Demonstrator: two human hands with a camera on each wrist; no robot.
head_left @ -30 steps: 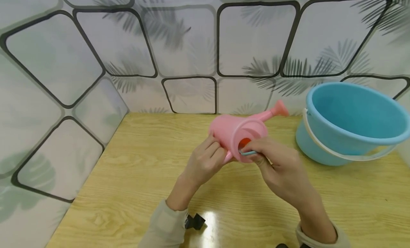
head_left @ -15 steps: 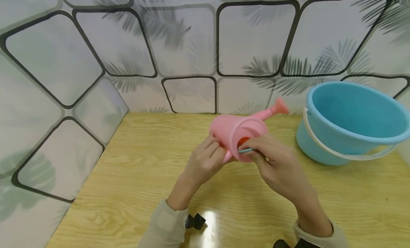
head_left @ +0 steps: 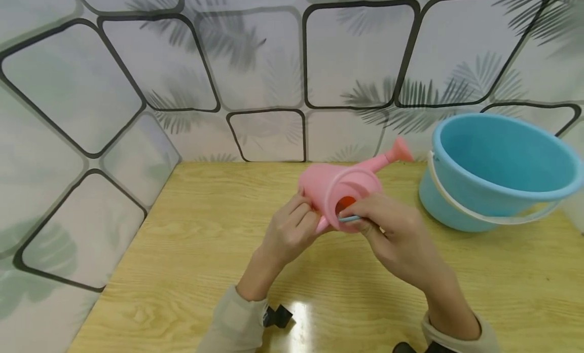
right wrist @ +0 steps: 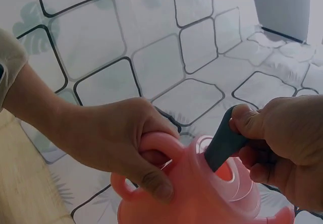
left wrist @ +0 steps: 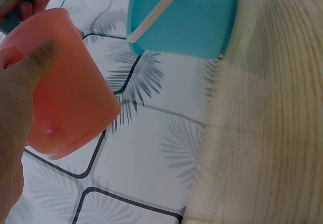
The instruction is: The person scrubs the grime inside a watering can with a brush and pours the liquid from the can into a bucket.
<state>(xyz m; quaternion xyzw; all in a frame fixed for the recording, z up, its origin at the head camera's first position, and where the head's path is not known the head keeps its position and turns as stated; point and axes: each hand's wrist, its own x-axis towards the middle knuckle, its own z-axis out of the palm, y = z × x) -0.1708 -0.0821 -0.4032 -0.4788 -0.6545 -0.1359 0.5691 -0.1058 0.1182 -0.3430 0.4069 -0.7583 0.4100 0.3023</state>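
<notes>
A pink watering can [head_left: 319, 185] is held up tilted in the head view, its open top facing the wearer and its spout pointing right. My left hand [head_left: 292, 228] grips it by the handle [right wrist: 161, 142], with the thumb lying on the can's body in the right wrist view. My right hand [head_left: 397, 231] pinches a flat, tapered blue-teal piece [right wrist: 222, 143] between thumb and fingers. The lower end of that piece reaches into the can's opening and is hidden there. An orange-red patch [head_left: 345, 203] shows inside the opening; what it is I cannot tell.
To the right on the wood-grain table [head_left: 191, 251] stands a light blue bucket [head_left: 456, 201] with a white handle [head_left: 461, 208] hanging at its front. A patterned covering [head_left: 269, 84] rises behind the table and along its left side.
Both hands keep their hold. The blue-teal piece and the right hand's fingertips shift only slightly at the can's opening. The head view has moved a little.
</notes>
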